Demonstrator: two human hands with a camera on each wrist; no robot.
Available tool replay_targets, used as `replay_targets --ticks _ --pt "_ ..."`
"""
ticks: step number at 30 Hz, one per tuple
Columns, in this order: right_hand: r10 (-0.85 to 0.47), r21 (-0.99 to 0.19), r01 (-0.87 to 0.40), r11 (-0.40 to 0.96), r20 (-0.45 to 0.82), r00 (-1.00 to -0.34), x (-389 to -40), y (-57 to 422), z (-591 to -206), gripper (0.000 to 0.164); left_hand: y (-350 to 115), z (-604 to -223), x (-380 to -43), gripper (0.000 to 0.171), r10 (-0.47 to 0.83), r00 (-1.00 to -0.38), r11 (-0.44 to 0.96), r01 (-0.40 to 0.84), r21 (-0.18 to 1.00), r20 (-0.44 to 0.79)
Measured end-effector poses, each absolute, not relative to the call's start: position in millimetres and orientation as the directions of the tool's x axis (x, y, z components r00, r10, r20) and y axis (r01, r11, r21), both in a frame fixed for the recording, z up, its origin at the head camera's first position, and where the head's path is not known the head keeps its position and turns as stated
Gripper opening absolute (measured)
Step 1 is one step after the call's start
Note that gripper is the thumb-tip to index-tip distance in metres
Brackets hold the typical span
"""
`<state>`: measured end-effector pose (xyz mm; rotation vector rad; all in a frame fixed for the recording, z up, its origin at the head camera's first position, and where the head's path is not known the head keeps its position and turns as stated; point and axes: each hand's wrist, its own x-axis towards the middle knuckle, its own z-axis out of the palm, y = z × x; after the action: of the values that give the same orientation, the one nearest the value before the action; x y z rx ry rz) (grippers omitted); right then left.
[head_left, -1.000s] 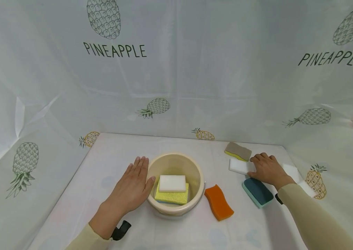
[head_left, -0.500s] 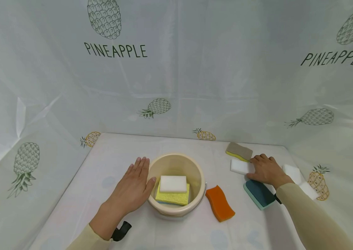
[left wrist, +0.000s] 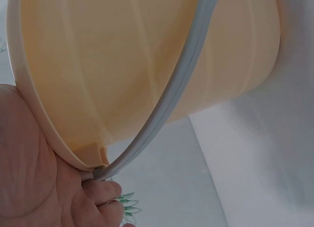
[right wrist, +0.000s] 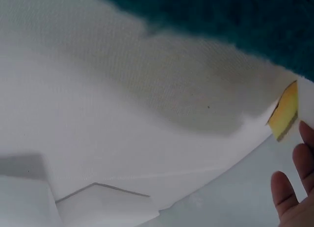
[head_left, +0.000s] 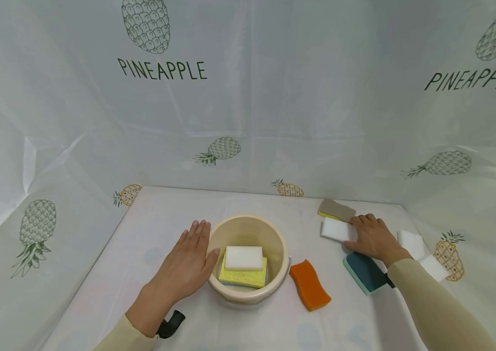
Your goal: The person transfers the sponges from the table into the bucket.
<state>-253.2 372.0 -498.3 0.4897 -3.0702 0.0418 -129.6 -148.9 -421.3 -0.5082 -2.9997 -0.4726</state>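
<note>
A cream bucket (head_left: 278,239) stands mid-table, with a white sponge (head_left: 243,258) lying on a yellow sponge (head_left: 242,279) inside it. My left hand (head_left: 184,265) rests along the bucket's left rim, fingers straight. In the left wrist view, its palm (left wrist: 37,173) meets the rim beside the grey handle (left wrist: 171,97). Over to the right, my right hand (head_left: 375,239) pinches a second white sponge (head_left: 337,229) at its right end, thumb on the near side and fingers on the far side. That sponge slants slightly and overlaps the grey-and-yellow sponge (head_left: 337,208) behind it.
Just below the right hand lies a dark blue sponge (head_left: 365,273) with a light green side. An orange wavy sponge (head_left: 310,285) lies right of the bucket. Two white sponges, one farther back (head_left: 411,243) and one nearer (head_left: 433,268), lie beyond the right wrist. Pineapple-printed sheeting (head_left: 305,107) hangs behind.
The pinched white sponge has tilted and shifted slightly up toward the grey-and-yellow one, as the right hand closed on it. My left hand has stayed at the bucket.
</note>
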Motion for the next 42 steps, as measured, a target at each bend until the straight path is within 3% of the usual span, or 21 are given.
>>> replay_targets --ticks 18,32,42 --pt "-0.31 0.167 -0.27 0.948 0.311 -0.898 -254.9 362.7 -492.5 0.072 -148.1 -421.0 -129.6 0.071 0.308 -0.943 0.901 0.331 0.281 0.124" --pt "-0.32 0.158 -0.28 0.947 0.359 -0.877 -254.9 343.3 -485.2 0.076 -147.1 -418.9 -128.9 0.071 0.303 -0.942 0.92 0.329 0.215 0.145" --pt "-0.344 0.145 -0.312 0.939 0.371 -0.863 -251.0 316.4 -464.8 0.07 -146.9 -416.6 -129.4 0.07 0.308 -0.939 0.923 0.334 0.191 0.15"
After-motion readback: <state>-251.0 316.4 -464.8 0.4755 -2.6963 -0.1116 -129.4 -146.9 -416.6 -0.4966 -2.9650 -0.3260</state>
